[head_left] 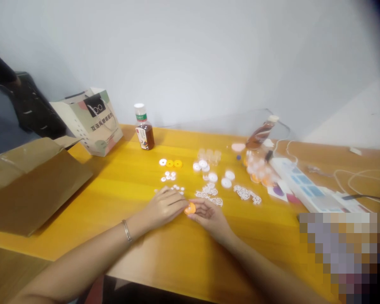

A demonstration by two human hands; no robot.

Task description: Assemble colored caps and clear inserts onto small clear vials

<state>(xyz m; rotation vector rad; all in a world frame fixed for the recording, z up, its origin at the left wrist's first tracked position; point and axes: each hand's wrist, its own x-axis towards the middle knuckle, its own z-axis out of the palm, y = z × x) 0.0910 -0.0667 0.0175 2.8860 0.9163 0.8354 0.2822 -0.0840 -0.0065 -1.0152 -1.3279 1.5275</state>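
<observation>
A small round orange piece [190, 208] is held between my two hands above the table, with something pale on its face that is too small to make out. My right hand [213, 216] pinches it from the right, thumb below and fingers behind. From the left, my left hand [167, 207] has its fingers closed against the piece's edge. Just beyond my left hand lie small white round pieces [176, 187], partly hidden by it. White lattice-like gear pieces [210, 193] lie beyond my right hand.
Farther back are yellow rings [177, 164], white discs [212, 177] and blurred clear cups [213, 156]. A bottle [145, 134] stands behind them. Cardboard box [34, 185] and paper bag [98, 122] occupy the left. Orange-based clear pieces [259, 169], another bottle [261, 133] and cables [361, 179] are right.
</observation>
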